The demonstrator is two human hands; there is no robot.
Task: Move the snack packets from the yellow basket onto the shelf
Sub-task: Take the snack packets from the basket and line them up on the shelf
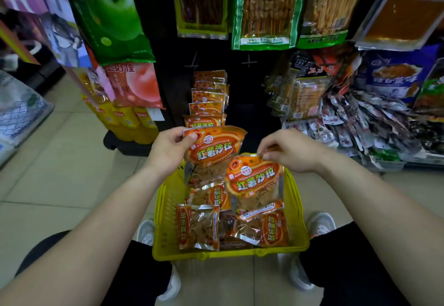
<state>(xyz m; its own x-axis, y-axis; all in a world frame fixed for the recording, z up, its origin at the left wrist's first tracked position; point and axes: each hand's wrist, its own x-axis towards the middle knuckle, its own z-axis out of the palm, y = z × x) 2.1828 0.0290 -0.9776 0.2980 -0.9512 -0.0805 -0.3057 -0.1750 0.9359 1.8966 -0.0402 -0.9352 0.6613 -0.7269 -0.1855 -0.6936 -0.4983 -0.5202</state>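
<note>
A yellow basket (pixel 165 212) stands on the floor between my feet, with several orange snack packets (pixel 199 227) lying in it. My left hand (pixel 169 153) grips the top left corner of one orange packet (pixel 212 148), held upright above the basket's far end. My right hand (pixel 288 150) pinches the top edge of a second orange packet (pixel 255 180), which hangs over the basket. Just beyond, a row of the same packets (pixel 207 100) stands in a line on the dark shelf.
Skewer snack bags (pixel 263 7) hang above the shelf. Green and pink bags (pixel 113 14) hang at left over yellow bottles (pixel 129 120). A heap of small packets (pixel 360 123) fills the shelf at right. Tiled floor (pixel 60 166) lies at left.
</note>
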